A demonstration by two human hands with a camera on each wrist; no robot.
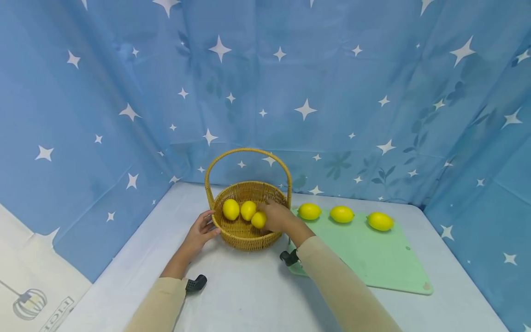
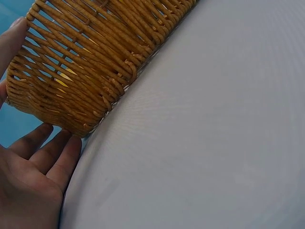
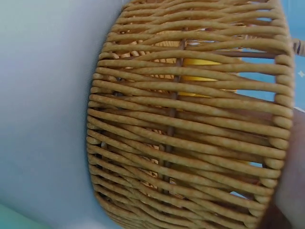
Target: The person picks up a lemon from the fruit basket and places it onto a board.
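A woven wicker basket (image 1: 244, 240) with a tall hoop handle (image 1: 249, 151) stands on the white table. Two yellow lemons (image 1: 231, 209) (image 1: 248, 210) lie inside it. My right hand (image 1: 271, 217) reaches over the basket's right rim and grips a third lemon (image 1: 259, 220) low inside. My left hand (image 1: 205, 227) rests with straight fingers against the basket's left wall. In the left wrist view those fingers (image 2: 52, 150) touch the basket (image 2: 95, 57) at its base. The right wrist view shows the basket wall (image 3: 190, 143) close up, with yellow lemon (image 3: 205, 62) visible through the weave.
A pale green cutting board (image 1: 373, 258) lies right of the basket, with three lemons (image 1: 309, 211) (image 1: 341, 214) (image 1: 380, 221) in a row along its far edge. Blue star-printed cloth (image 1: 307, 92) closes in the back and both sides. The table's left edge (image 1: 120, 258) runs diagonally.
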